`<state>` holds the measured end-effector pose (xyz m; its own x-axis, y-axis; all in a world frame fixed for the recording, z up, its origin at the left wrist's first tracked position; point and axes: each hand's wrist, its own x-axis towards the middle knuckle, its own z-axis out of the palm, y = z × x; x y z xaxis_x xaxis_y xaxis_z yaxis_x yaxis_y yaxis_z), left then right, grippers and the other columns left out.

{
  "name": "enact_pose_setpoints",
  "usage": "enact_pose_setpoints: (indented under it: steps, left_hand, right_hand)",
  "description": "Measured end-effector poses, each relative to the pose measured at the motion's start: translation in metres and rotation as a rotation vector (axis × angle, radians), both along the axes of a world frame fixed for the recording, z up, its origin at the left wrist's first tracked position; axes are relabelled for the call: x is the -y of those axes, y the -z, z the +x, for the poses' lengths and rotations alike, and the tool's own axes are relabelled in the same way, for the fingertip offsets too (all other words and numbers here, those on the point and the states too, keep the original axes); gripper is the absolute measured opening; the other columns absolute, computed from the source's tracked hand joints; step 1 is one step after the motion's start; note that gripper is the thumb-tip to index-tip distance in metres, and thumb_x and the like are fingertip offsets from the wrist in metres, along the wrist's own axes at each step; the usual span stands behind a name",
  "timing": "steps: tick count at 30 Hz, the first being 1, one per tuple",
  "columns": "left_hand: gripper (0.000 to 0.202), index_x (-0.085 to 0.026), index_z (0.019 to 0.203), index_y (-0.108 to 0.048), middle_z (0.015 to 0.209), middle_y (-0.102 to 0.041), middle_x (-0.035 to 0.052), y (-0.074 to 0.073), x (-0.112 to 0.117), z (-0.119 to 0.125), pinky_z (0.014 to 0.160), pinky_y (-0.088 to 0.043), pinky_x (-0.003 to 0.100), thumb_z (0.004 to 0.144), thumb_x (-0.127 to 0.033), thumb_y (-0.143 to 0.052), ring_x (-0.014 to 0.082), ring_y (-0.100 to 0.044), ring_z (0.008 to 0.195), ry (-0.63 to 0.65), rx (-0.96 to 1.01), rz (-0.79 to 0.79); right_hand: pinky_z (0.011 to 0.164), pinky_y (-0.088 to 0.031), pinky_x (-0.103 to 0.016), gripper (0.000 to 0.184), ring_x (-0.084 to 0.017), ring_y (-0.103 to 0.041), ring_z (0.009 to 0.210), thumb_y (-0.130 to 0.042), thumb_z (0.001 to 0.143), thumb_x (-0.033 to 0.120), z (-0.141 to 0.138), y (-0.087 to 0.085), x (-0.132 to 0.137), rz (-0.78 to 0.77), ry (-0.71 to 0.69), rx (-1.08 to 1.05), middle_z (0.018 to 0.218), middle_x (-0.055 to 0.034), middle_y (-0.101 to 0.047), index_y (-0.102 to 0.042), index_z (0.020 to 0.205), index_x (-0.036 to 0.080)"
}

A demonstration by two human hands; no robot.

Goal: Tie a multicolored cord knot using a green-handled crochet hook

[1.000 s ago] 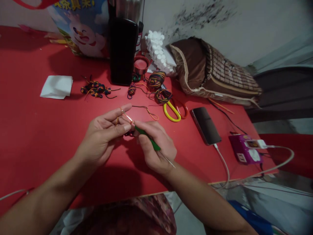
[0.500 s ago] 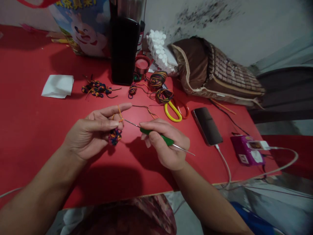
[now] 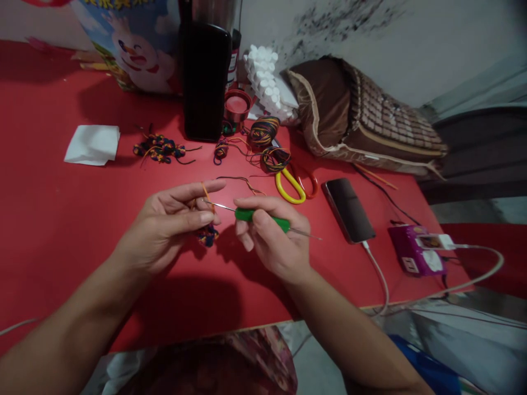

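My left hand (image 3: 173, 222) pinches a small crochet piece (image 3: 208, 236) of dark blue, orange and purple yarn between thumb and fingers. An orange strand of yarn (image 3: 206, 192) runs over its outstretched index finger. In my right hand (image 3: 278, 236) is a crochet hook with a green handle (image 3: 246, 214), gripped like a pen. The hook's metal tip reaches the yarn beside my left thumb and index finger. Much of the crochet piece is hidden behind the left fingers. A loose tail of yarn (image 3: 241, 178) lies on the red table just beyond.
Behind my hands lie yarn balls (image 3: 264, 130), scissors (image 3: 290, 186) with yellow and red handles, and another crocheted piece (image 3: 158, 148). A folded white tissue (image 3: 94, 145) is at left. At right are a phone (image 3: 349, 210) on a cable, a purple box (image 3: 415, 249) and a brown cushion (image 3: 370, 115).
My left hand has turned slightly and the crochet piece has shifted right. The hook's tip has moved a little left, across the orange strand, and the hook lies flatter.
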<state>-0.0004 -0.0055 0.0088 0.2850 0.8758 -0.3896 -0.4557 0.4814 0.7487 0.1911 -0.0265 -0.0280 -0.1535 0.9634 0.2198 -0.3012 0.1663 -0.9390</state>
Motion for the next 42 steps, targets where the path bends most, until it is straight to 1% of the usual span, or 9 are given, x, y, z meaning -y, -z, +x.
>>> enact_pose_setpoints:
  steps: [4,10,17,20,24,27,31,36,42]
  left_hand:
    - [0.037,-0.021,0.109,-0.089,0.077,-0.079,0.0044,0.004,0.006,0.006,0.061,-0.062,0.025,0.073,-0.012,-0.092,0.0168,-0.074,0.067,-0.033,0.011,0.094]
    - [0.032,-0.020,0.107,-0.089,0.091,-0.083,0.0067,0.005,0.005,0.005,0.072,-0.065,0.025,0.075,-0.016,-0.092,0.0170,-0.078,0.078,-0.094,0.005,0.053]
    - [0.033,-0.022,0.107,-0.089,0.080,-0.079,0.0028,0.008,0.004,0.006,0.060,-0.060,0.021,0.075,-0.014,-0.093,0.0149,-0.074,0.070,-0.114,-0.041,0.093]
    - [0.037,-0.021,0.108,-0.088,0.076,-0.076,0.0000,0.009,0.005,0.009,0.069,-0.060,0.021,0.073,-0.012,-0.095,0.0118,-0.072,0.070,-0.183,-0.059,0.108]
    - [0.039,-0.020,0.112,-0.085,0.074,-0.074,-0.0017,0.011,0.009,0.018,0.070,-0.058,0.021,0.074,-0.014,-0.094,0.0104,-0.069,0.068,-0.254,-0.066,0.129]
    - [0.040,-0.017,0.111,-0.085,0.068,-0.069,-0.0035,0.010,0.011,0.021,0.059,-0.051,0.016,0.072,-0.013,-0.094,0.0072,-0.062,0.060,-0.236,-0.021,0.062]
    - [0.039,-0.013,0.108,-0.085,0.067,-0.068,-0.0033,0.007,0.007,0.014,0.054,-0.047,0.014,0.070,-0.010,-0.094,0.0042,-0.056,0.054,-0.168,0.048,-0.006]
    - [0.041,-0.016,0.110,-0.087,0.073,-0.075,0.0014,0.001,0.000,0.001,0.065,-0.059,0.020,0.071,-0.009,-0.093,0.0114,-0.070,0.064,-0.100,0.041,0.020]
    - [0.043,-0.015,0.110,-0.087,0.071,-0.075,0.0012,-0.002,-0.005,-0.007,0.064,-0.059,0.017,0.069,-0.008,-0.093,0.0110,-0.071,0.064,-0.079,0.039,0.031]
  right_hand:
    - [0.057,-0.057,-0.031,0.022,-0.012,-0.061,0.057,-0.069,0.104,0.039,-0.007,0.000,0.004,-0.027,0.055,0.036,0.084,-0.0006,-0.077,-0.077,0.122,0.028]
    - [0.057,-0.054,-0.028,0.022,-0.010,-0.061,0.056,-0.068,0.105,0.036,-0.007,0.001,0.003,-0.005,0.039,0.016,0.082,0.0002,-0.075,-0.079,0.121,0.027]
    - [0.057,-0.054,-0.029,0.023,-0.011,-0.061,0.057,-0.067,0.105,0.038,-0.008,0.003,0.003,-0.010,0.067,0.046,0.083,-0.0008,-0.075,-0.078,0.122,0.025]
    - [0.055,-0.054,-0.028,0.023,-0.011,-0.060,0.056,-0.066,0.106,0.037,-0.008,0.000,0.004,0.024,0.099,0.117,0.081,-0.0001,-0.074,-0.078,0.121,0.025]
    - [0.073,-0.062,-0.034,0.022,-0.015,-0.068,0.071,-0.062,0.108,0.032,-0.014,-0.003,0.011,0.135,0.232,0.345,0.094,-0.0039,-0.079,-0.078,0.122,0.027]
    - [0.092,-0.063,-0.041,0.025,-0.020,-0.073,0.094,-0.060,0.108,0.027,-0.019,-0.002,0.015,0.246,0.285,0.468,0.112,-0.0058,-0.081,-0.075,0.128,0.031]
    - [0.094,-0.062,-0.040,0.035,-0.021,-0.074,0.104,-0.060,0.107,0.021,-0.016,-0.002,0.012,0.396,0.223,0.489,0.121,-0.0051,-0.081,-0.070,0.138,0.034]
    - [0.088,-0.063,-0.039,0.033,-0.019,-0.075,0.094,-0.062,0.106,0.020,-0.005,-0.003,0.004,0.398,0.135,0.397,0.111,-0.0057,-0.081,-0.074,0.135,0.031]
    - [0.082,-0.063,-0.038,0.029,-0.017,-0.073,0.079,-0.063,0.106,0.020,0.002,-0.005,0.001,0.352,0.135,0.371,0.098,-0.0054,-0.080,-0.077,0.130,0.028]
